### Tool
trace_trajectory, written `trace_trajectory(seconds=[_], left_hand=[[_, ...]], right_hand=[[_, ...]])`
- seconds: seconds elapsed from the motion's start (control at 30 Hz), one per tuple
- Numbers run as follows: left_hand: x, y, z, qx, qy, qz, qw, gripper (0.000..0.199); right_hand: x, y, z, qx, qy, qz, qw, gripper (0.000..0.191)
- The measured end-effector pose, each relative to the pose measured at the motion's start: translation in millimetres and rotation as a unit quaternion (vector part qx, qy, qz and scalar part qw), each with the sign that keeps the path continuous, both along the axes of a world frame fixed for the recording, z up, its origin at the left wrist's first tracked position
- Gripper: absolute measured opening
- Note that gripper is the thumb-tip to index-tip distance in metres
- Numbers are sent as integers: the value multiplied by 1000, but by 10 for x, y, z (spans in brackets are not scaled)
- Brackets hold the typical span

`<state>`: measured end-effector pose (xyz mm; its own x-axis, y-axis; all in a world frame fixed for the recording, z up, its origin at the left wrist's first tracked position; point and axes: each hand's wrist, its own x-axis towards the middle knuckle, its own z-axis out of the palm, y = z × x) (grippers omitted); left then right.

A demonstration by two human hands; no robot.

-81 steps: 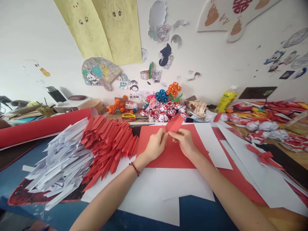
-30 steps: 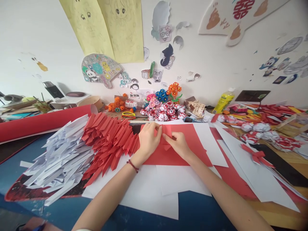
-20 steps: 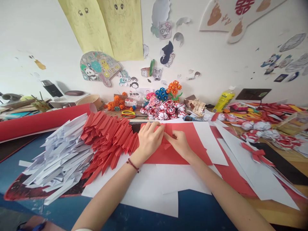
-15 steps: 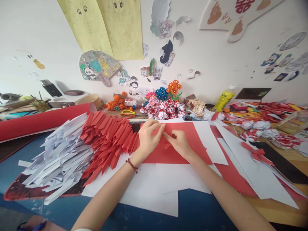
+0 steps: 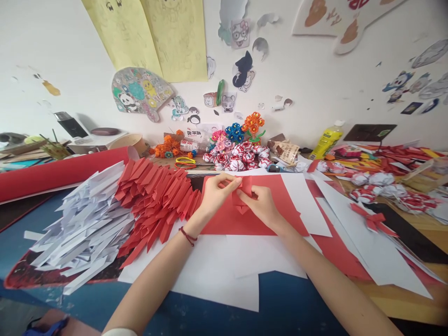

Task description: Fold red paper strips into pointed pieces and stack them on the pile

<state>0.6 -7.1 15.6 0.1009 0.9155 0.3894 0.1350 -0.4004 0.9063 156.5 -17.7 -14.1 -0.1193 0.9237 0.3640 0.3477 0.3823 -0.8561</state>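
Folded red paper (image 5: 241, 206): narrow, creased, lower end pointed; held over red sheet (image 5: 287, 217). Left hand (image 5: 214, 194): fingers pinching upper part. Right hand (image 5: 263, 204): fingers gripping side, thumb in front. White sheets (image 5: 213, 275) beneath red sheet. Leftward: piled red strips (image 5: 154, 196), then white strips (image 5: 84, 228).

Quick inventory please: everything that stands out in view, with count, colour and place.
folded piece: one, red, centre
red sheets: at least two, red, centre and right
white sheets: several, white, centre and right
white strips: many, white, left
red strips: many, red, left
roll: one, red, far left
scissors: one, yellow and orange, rear
crafted flowers: several, multicoloured, rear centre
paper balls: many, red-and-white, rear centre
bottle: one, yellow, rear right
bow-shaped piece: one, red, right
wall sheets: two, yellow, upper left
cutouts: many, mixed, wall
left grip: one, bare, on folded piece
right grip: one, bare, on folded piece
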Motion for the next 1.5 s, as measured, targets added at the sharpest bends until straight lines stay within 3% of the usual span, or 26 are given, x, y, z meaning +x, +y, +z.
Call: trace_trajectory(seconds=[0.4, 0.67, 1.2, 1.5], left_hand=[[13, -19, 12, 8, 8, 16, 1000, 27], [24, -35, 31, -31, -31, -30, 999, 30], [22, -40, 32, -107, -111, -39, 987, 27], [-23, 8, -9, -139, -110, -93, 980, 30]], right_hand=[[18, -2, 51, -11, 57, 1, 998, 42], [43, 44, 23, -15, 76, -37, 996, 52], [6, -59, 126, 1, 53, -4, 999, 39], [49, -29, 110, -7, 45, 25, 999, 37]])
